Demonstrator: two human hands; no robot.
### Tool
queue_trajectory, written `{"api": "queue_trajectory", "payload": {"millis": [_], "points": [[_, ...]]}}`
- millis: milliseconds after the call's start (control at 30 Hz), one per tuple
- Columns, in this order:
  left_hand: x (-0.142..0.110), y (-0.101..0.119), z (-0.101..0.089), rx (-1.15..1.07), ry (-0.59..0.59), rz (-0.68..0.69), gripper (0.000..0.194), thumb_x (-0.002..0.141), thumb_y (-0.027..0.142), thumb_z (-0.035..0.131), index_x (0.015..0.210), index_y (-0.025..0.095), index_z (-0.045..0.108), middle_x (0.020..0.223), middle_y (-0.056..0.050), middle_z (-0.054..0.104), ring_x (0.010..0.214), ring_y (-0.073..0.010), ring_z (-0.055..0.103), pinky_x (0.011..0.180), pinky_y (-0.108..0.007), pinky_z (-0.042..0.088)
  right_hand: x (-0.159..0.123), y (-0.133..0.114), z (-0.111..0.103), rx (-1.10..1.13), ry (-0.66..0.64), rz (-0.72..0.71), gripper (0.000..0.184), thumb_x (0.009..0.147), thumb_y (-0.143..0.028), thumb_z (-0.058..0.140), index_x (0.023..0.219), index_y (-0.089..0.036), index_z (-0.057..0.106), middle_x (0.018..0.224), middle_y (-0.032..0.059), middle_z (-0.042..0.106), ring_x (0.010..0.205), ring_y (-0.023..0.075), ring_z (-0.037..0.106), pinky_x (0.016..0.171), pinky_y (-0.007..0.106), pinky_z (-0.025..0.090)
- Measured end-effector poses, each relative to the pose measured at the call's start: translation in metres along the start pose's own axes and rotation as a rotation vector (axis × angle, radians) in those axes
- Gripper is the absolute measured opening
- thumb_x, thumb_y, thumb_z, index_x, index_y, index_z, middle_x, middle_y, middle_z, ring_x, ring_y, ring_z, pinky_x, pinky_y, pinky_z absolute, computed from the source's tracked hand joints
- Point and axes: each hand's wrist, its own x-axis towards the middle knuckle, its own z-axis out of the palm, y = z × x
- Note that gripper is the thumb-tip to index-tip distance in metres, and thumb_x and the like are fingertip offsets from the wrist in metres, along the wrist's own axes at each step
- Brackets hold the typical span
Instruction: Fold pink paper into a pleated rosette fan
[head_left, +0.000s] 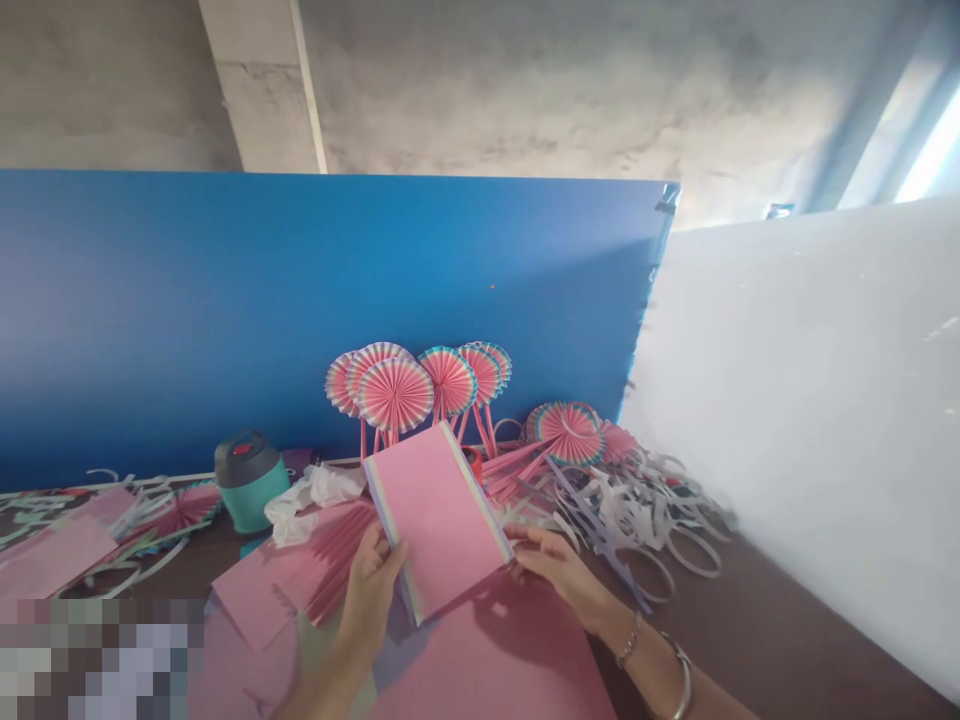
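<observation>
A pink paper sheet point(435, 520), edged on two opposite sides with pale and purple strips, is held tilted above the table. My left hand point(373, 575) grips its left edge, thumb on the front face. At the lower right corner, the fingers of my right hand point(551, 565) pinch the sheet; a bracelet and a bangle circle that wrist. Below lies a larger pink sheet point(510, 670). Beside my left hand is pleated pink paper point(334, 565), with flat pink sheets point(251, 590) around it.
Several round pleated paper fans point(396, 395) stand against the blue partition point(480, 270). A teal and grey container point(251, 485) is at the left, near crumpled white paper point(322, 490). Curled paper strips point(637, 510) pile up at the right, before a white panel point(817, 400).
</observation>
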Motion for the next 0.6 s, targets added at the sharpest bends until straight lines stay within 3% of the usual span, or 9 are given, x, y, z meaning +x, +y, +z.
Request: {"api": "queue_trajectory", "payload": {"millis": [167, 300, 433, 600], "points": [[0.001, -0.004, -0.002, 0.025, -0.022, 0.020, 0.061, 0.070, 0.042, 0.071, 0.121, 0.015, 0.047, 0.121, -0.013, 0.061, 0.108, -0.0237, 0.060, 0.091, -0.033, 0.048, -0.005, -0.007, 0.009, -0.072, -0.048, -0.027, 0.043, 0.071, -0.049, 0.063, 0.088, -0.010, 0.062, 0.073, 0.0052, 0.063, 0.067, 0.0117, 0.057, 0.070, 0.025, 0.042], [0.001, -0.005, -0.002, 0.029, -0.023, 0.031, 0.060, 0.072, 0.041, 0.070, 0.121, 0.016, 0.047, 0.120, -0.011, 0.061, 0.109, -0.0218, 0.060, 0.094, -0.032, 0.046, -0.003, -0.007, 0.013, -0.204, 0.050, -0.026, 0.047, 0.065, -0.058, 0.066, 0.069, -0.011, 0.059, 0.063, 0.0032, 0.058, 0.060, 0.0103, 0.051, 0.065, 0.024, 0.041], [-0.002, -0.003, -0.001, 0.011, -0.054, -0.003, 0.057, 0.071, 0.041, 0.070, 0.119, 0.016, 0.051, 0.115, -0.011, 0.063, 0.102, -0.0226, 0.062, 0.087, -0.032, 0.049, 0.001, 0.000, 0.010, -0.231, 0.088, -0.081, 0.049, 0.071, -0.061, 0.058, 0.070, -0.012, 0.058, 0.065, 0.0036, 0.057, 0.062, 0.0115, 0.051, 0.063, 0.025, 0.040], [0.001, -0.004, -0.006, -0.041, -0.102, -0.032, 0.039, 0.069, 0.036, 0.071, 0.098, 0.013, 0.061, 0.105, -0.011, 0.066, 0.094, -0.0243, 0.064, 0.080, -0.033, 0.050, 0.004, 0.005, -0.006, -0.263, 0.283, -0.198, 0.039, 0.083, -0.051, 0.041, 0.069, -0.015, 0.048, 0.066, 0.0021, 0.053, 0.064, 0.0121, 0.050, 0.065, 0.025, 0.040]]}}
